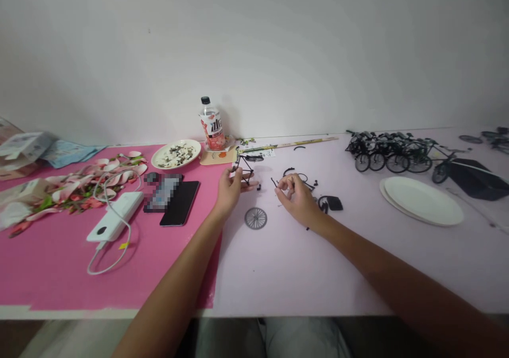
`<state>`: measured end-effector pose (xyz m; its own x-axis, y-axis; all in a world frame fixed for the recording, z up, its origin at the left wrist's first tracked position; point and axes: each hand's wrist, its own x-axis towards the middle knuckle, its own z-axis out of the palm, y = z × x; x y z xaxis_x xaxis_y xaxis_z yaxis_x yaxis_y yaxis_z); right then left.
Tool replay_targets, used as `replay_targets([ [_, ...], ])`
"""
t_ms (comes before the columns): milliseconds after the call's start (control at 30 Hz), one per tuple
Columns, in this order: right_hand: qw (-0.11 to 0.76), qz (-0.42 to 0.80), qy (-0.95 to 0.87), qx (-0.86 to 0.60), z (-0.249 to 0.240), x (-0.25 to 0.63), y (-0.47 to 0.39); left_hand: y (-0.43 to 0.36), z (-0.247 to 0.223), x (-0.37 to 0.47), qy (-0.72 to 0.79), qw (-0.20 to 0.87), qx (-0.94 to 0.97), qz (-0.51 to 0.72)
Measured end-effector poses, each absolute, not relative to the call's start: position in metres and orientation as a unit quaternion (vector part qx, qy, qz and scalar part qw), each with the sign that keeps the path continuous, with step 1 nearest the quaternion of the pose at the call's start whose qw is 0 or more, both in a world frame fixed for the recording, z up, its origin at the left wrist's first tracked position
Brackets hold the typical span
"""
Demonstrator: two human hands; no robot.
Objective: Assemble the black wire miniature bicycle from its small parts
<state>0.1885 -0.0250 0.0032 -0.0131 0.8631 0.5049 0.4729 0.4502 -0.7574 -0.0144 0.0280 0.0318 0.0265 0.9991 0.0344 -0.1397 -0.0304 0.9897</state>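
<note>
Between the thumb and fingers of my left hand (230, 189) is a small black toy bicycle frame (247, 170), held upright above the table. My right hand (296, 196) is closed in a pinch on a thin black stick-like part (274, 181), a short way right of the frame and apart from it. A grey spoked wheel (255, 218) lies flat on the table below and between my hands. More small black bicycle parts lie around and behind my right hand, partly hidden by it, with a flat black piece (335, 203) to its right.
Assembled toy bicycles (392, 151) stand in a row at the back right, near white oval plates (427, 201) and a black box-like object (479, 177). Leftward are a drink bottle (212, 124), a plate of small bits (194, 147), phones (181, 204), a power strip (115, 217) and petals (85, 180).
</note>
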Motion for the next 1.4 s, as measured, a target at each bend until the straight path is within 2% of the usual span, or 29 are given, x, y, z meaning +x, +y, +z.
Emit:
replay_targets([
  [167,0.559,0.127,-0.659,-0.488,0.0,0.19,-0.02,0.023,0.024,-0.006,0.423,0.553,0.479,0.534],
  [300,0.584,0.159,-0.632,-0.484,-0.001,0.19,-0.018,0.023,0.013,-0.001,0.393,0.573,0.494,0.523],
  [767,0.595,0.277,-0.609,-0.445,-0.003,0.181,-0.023,0.018,-0.005,0.007,0.329,0.552,0.589,0.491],
  [1400,0.605,0.24,-0.621,-0.436,-0.013,0.179,-0.019,0.012,0.003,0.011,0.326,0.557,0.57,0.508],
])
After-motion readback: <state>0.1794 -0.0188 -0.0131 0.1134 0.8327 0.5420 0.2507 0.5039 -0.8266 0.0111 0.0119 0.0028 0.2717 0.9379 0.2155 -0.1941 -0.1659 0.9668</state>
